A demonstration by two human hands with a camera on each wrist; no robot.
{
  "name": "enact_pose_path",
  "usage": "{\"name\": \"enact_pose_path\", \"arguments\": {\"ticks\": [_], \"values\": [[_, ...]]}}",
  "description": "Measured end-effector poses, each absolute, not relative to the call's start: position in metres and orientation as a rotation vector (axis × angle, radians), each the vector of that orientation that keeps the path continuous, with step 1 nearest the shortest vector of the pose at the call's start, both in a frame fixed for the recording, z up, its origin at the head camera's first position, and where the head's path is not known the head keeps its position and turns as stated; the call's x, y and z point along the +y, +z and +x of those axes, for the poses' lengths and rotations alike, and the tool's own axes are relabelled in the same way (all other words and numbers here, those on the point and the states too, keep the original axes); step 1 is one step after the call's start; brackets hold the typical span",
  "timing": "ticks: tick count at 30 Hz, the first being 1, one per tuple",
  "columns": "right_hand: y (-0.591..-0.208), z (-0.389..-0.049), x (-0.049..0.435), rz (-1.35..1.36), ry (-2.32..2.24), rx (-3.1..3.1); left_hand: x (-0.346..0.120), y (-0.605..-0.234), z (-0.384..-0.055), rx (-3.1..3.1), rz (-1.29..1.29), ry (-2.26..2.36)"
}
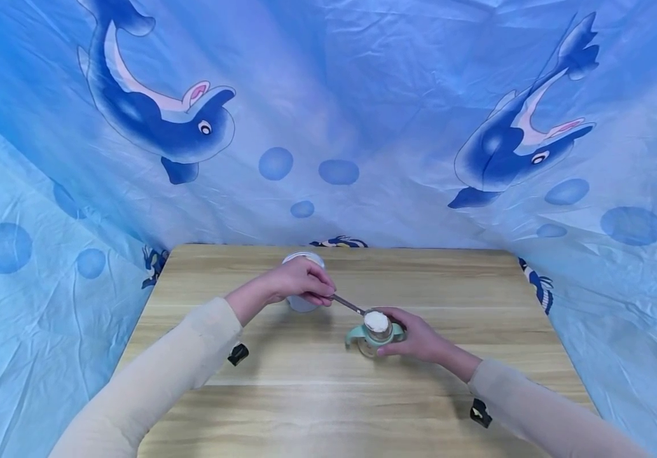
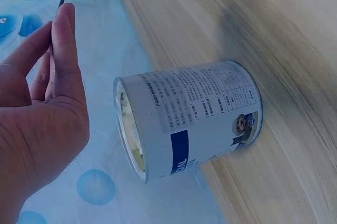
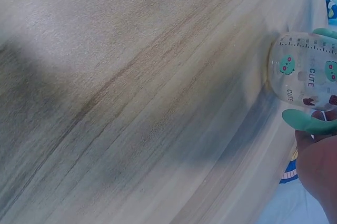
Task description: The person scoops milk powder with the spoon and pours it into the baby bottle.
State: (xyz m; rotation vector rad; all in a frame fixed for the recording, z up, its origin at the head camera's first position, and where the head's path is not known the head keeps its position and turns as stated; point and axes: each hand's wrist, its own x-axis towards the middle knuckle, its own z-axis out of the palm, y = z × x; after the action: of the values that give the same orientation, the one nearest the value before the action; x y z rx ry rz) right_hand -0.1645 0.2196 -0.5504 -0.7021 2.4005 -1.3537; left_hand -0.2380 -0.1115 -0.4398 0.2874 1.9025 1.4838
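Observation:
My left hand (image 1: 299, 280) pinches the thin handle of a metal spoon (image 1: 348, 304) between thumb and fingers. A heap of white powder (image 1: 376, 322) sits in the spoon's bowl, right over the mouth of a clear baby bottle (image 1: 368, 350) with a mint-green collar and two side handles. My right hand (image 1: 416, 338) holds the upright bottle at its right handle. Printed measuring marks and small green figures show on the bottle's wall (image 3: 300, 71) in the right wrist view. Close by the left hand stands an open white can (image 2: 184, 113), pale powder visible inside its rim.
The wooden table (image 1: 248, 407) carries the can at its far side, left of the bottle. A blue cloth backdrop (image 1: 334, 114) with dolphins and bubbles surrounds the back and sides. Small black devices (image 1: 238, 354) show under both sleeves.

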Motion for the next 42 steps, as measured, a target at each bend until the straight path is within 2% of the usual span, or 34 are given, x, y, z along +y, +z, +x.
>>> {"name": "enact_pose_path", "arguments": {"ticks": [18,42], "values": [[-0.553,-0.157,0.221,-0.585,-1.378,2.473,-0.105,-0.436,-0.236,1.955,0.322,1.463],[-0.561,-0.155,0.219,-0.581,-1.426,2.521,-0.098,-0.433,-0.232,2.054,0.419,1.401]]}}
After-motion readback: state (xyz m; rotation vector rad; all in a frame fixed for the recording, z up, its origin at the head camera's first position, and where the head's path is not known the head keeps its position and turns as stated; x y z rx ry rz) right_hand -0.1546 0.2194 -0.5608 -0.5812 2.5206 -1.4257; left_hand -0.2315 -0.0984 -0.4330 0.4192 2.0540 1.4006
